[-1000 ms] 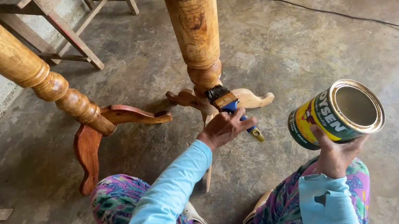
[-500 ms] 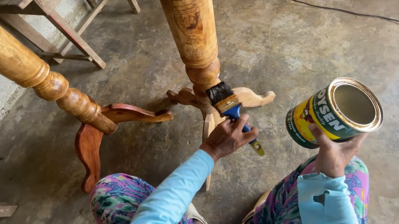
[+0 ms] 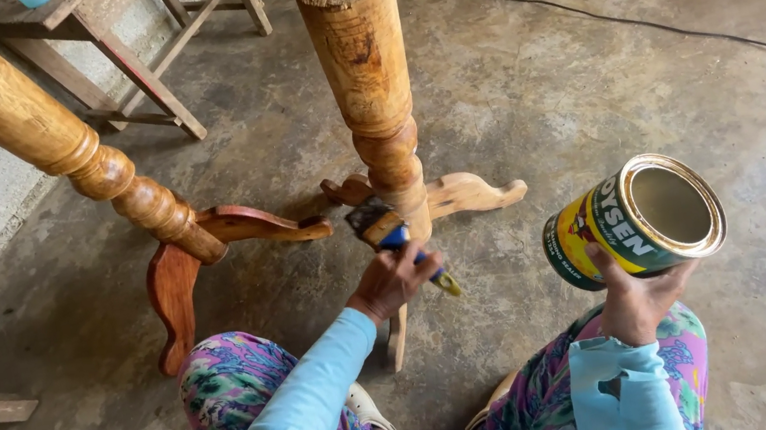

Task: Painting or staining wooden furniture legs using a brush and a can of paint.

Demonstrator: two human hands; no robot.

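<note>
Blue-handled flat paintbrush (image 3: pixel 394 239), gripped in left hand (image 3: pixel 395 279), shifted lower against pale turned wooden pedestal (image 3: pixel 375 95); open yellow-green tin (image 3: pixel 635 220), clasped tilted in right hand (image 3: pixel 636 293), judged liable to spill.

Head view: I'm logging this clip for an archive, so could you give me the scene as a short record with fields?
setting: bare concrete floor, person seated on it
left hand: left hand grips a paintbrush, bristles at the base of the paler pedestal
right hand: right hand holds an open paint can, tilted on its side
work piece: upright pale turned wooden pedestal with curved feet
nearby: darker stained pedestal leaning, wooden bench, black cable
</note>
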